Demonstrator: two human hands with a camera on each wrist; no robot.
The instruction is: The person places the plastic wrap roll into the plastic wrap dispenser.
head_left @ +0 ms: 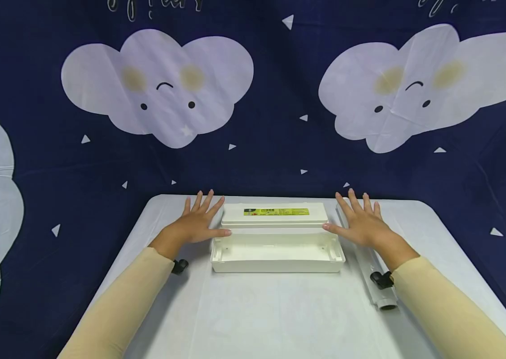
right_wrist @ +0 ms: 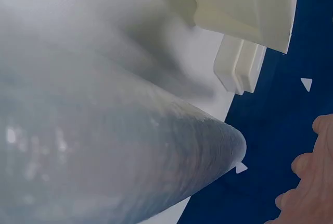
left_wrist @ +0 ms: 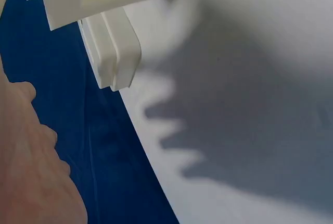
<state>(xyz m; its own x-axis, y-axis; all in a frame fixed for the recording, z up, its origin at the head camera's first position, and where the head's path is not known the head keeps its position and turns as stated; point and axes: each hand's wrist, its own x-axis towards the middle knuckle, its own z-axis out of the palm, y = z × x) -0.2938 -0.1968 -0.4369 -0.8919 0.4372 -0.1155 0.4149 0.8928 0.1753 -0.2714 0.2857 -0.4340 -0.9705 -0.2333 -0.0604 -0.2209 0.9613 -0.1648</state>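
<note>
A white rectangular plastic box (head_left: 275, 266) sits near the table's far side, its tray part facing up. Behind the tray is its lid (head_left: 230, 213), with a yellow-green label. My left hand (head_left: 196, 225) is spread at the box's left side, thumb pointing to the tray's corner. On the other side my right hand (head_left: 362, 227) has its fingers spread too, thumb towards the box. Under the right hand and forearm lies a roll of clear plastic film (head_left: 367, 271) on a hollow core. In the left wrist view, the hand's shadow falls on the table; neither hand grips anything.
A white cloth covers the table (head_left: 253, 319). Close behind its far edge hangs a dark blue curtain (head_left: 279, 164) printed with pale clouds and small triangles. A black wrist camera (head_left: 180, 267) is strapped to the left wrist, another (head_left: 382, 280) to the right.
</note>
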